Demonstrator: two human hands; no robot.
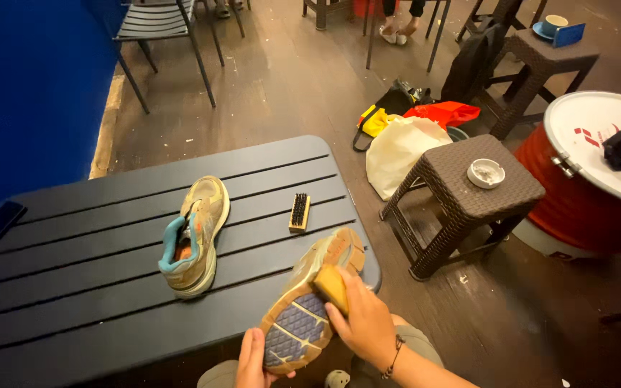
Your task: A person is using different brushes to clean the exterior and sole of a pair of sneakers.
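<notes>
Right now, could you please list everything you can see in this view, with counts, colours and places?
shoe in hand: 1, tan, blue sole up, table's near edge
sponge: 1, yellow, on that sole
second shoe: 1, tan, teal lining, mid-table
brush: 1, wooden, black bristles, on table
table: 1, dark slatted
wicker stool: 1, brown, holds ashtray
bags: several, floor
drum: 1, red, white lid
left hand: holds shoe's heel
right hand: presses sponge

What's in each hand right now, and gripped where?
Left hand holds the upturned shoe at its heel end, sole up. Right hand presses a yellow sponge against the sole, fingers over the sponge's near edge.
</notes>
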